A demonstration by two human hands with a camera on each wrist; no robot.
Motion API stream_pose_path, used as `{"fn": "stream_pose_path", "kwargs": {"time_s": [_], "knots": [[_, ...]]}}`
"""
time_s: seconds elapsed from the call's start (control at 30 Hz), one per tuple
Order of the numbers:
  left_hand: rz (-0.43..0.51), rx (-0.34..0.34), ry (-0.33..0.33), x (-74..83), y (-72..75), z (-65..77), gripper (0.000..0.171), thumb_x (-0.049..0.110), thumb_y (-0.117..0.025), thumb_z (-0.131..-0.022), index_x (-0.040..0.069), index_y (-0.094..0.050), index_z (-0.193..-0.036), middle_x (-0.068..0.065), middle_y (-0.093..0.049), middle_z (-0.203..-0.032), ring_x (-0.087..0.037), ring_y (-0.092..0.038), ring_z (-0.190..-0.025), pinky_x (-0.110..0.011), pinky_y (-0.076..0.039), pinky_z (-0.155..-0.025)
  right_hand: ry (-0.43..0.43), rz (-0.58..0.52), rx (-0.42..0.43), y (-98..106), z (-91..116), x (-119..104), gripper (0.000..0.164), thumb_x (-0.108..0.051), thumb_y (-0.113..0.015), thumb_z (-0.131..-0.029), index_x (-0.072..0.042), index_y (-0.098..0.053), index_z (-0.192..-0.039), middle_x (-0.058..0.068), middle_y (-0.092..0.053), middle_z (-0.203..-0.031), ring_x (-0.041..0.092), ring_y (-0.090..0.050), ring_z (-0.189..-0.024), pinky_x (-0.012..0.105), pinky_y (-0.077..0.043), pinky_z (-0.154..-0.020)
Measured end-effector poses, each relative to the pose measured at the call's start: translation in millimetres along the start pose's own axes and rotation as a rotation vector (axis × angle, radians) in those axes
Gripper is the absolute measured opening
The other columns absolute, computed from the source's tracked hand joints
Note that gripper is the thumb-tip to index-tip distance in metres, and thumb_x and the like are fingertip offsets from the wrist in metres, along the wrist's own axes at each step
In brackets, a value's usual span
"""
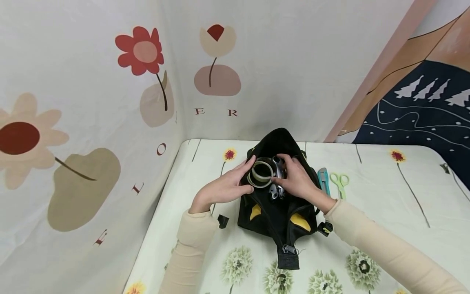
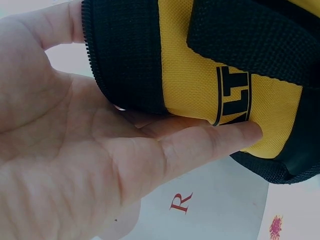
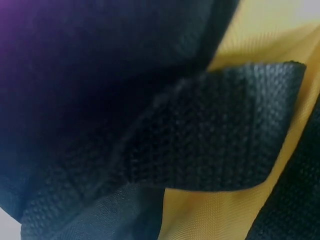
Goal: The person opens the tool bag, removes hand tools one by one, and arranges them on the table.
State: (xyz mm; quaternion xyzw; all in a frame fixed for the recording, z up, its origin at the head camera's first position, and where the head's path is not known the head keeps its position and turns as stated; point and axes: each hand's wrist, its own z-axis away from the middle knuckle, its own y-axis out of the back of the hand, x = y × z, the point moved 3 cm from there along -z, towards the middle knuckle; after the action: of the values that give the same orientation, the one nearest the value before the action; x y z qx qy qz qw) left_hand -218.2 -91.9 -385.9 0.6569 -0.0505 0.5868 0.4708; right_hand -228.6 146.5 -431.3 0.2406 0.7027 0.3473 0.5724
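A black and yellow tool bag (image 1: 277,228) stands unzipped on the table, its mouth facing up. My left hand (image 1: 229,181) holds the bag's left wall; in the left wrist view its fingers lie along the yellow outside and the thumb goes behind the zipper edge. Rolls of tape (image 1: 253,181) sit in the mouth beside that hand. My right hand (image 1: 296,177) reaches into the right side, fingers and thumb around a silver metal tool (image 1: 278,167), with the thumb tip at the tape's rim. In the right wrist view, a black strap (image 3: 215,130) and yellow cloth hide this hand.
Right of the bag lie a teal utility knife (image 1: 324,179) and light green scissors (image 1: 340,183). Black buckles (image 1: 222,221) hang at the bag's sides, and a zipper end (image 1: 289,255) points toward me. A printed cloth wall (image 1: 275,102) stands behind the table.
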Motion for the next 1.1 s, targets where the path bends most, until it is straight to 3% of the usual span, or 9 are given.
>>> {"fn": "stream_pose_path", "kwargs": {"time_s": [0.13,0.3,0.43,0.87,1.1], "knots": [[0.0,-0.008,-0.003,-0.4,-0.4,-1.5,0.091,0.015,-0.058,-0.106,0.013,-0.005,-0.18,-0.016,-0.002,-0.185,-0.029,-0.011,-0.171,-0.054,-0.027,-0.132,-0.02,0.026,-0.022,-1.0,-1.4,3.1,0.078,-0.012,-0.085,-0.098,0.008,-0.042,-0.161,0.036,-0.061,-0.131,0.049,-0.06,-0.119,0.062,-0.052,-0.096],[0.003,-0.016,0.003,1.6,0.0,-1.5,0.091,0.016,-0.059,-0.106,0.015,-0.004,-0.18,-0.014,0.0,-0.185,-0.027,-0.013,-0.17,-0.051,-0.032,-0.127,-0.054,0.021,-0.033,-3.9,-4.1,9.8,0.082,-0.012,-0.085,-0.097,0.008,-0.04,-0.163,0.041,-0.053,-0.147,0.056,-0.057,-0.129,0.066,-0.049,-0.105],[-0.002,-0.021,-0.002,2.9,0.9,-1.7,0.092,0.016,-0.059,-0.106,0.015,-0.003,-0.18,-0.013,0.001,-0.185,-0.026,-0.009,-0.171,-0.051,-0.03,-0.129,-0.085,0.017,-0.04,-5.9,-5.9,15.1,0.084,-0.012,-0.084,-0.098,0.007,-0.036,-0.165,0.043,-0.048,-0.154,0.058,-0.055,-0.134,0.068,-0.047,-0.109],[0.0,-0.012,0.006,0.0,1.5,0.6,0.092,0.016,-0.058,-0.106,0.015,-0.004,-0.179,-0.013,0.001,-0.186,-0.026,-0.003,-0.171,-0.053,-0.02,-0.135,-0.112,0.034,-0.064,-15.0,-14.7,24.0,0.086,-0.012,-0.083,-0.099,0.008,-0.034,-0.166,0.04,-0.052,-0.154,0.058,-0.053,-0.14,0.067,-0.045,-0.114],[0.003,-0.011,0.014,-1.2,1.8,1.6,0.091,0.017,-0.059,-0.106,0.016,-0.004,-0.18,-0.013,0.001,-0.186,-0.026,-0.004,-0.171,-0.053,-0.02,-0.135,-0.129,0.031,-0.089,-15.2,-16.0,22.0,0.084,-0.012,-0.082,-0.099,0.006,-0.035,-0.166,0.039,-0.052,-0.156,0.058,-0.053,-0.14,0.067,-0.045,-0.114]]}}
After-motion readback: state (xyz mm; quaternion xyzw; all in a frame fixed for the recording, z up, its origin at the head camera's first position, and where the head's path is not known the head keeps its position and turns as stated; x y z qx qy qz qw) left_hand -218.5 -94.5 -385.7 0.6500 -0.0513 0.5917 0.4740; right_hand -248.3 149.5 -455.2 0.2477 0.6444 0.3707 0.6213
